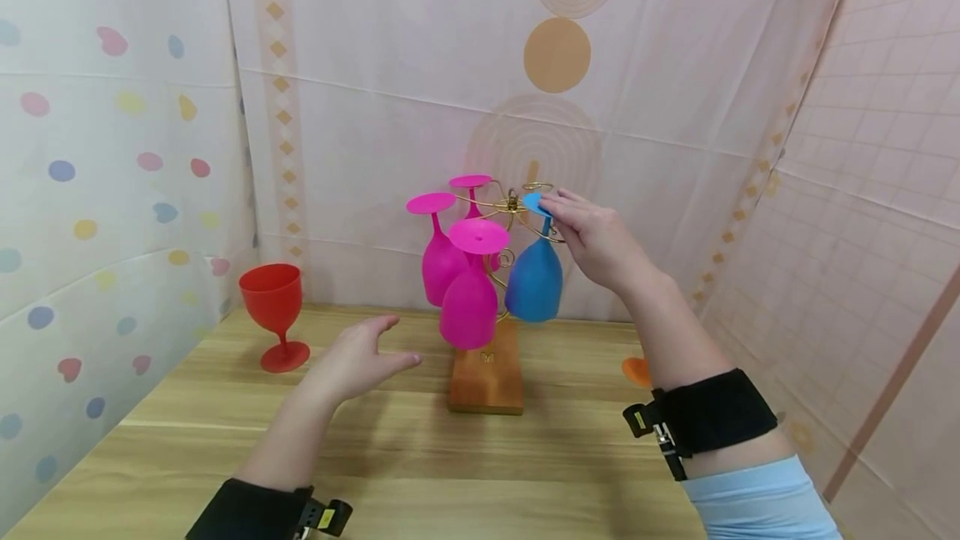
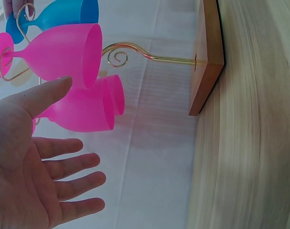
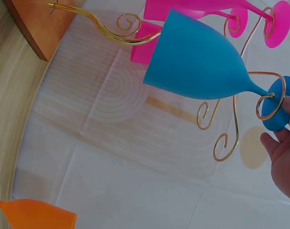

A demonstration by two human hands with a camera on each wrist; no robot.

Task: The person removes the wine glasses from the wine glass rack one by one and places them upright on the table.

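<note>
A blue goblet [image 1: 535, 280] hangs upside down by its foot on a curled hook of the gold wire rack [image 3: 104, 31]. My right hand [image 1: 600, 240] holds that foot at its edge, as the right wrist view shows, with thumb and fingers on either side. To the left, three pink goblets [image 1: 468, 311] hang upside down on other hooks. My left hand [image 1: 360, 361] is held in the air left of the rack, fingers spread, thumb pointing toward the pink goblets, and nothing in it. In the left wrist view its palm [image 2: 11, 162] shows bare.
The rack stands on a wooden base [image 1: 486, 382] on the wood-grain table [image 1: 450, 482]. A red goblet [image 1: 272, 298] stands upright at the left. At the right, an orange goblet [image 3: 37, 213] is partly hidden behind my forearm in the head view. Bare hooks [image 3: 226, 148] show beside the blue goblet.
</note>
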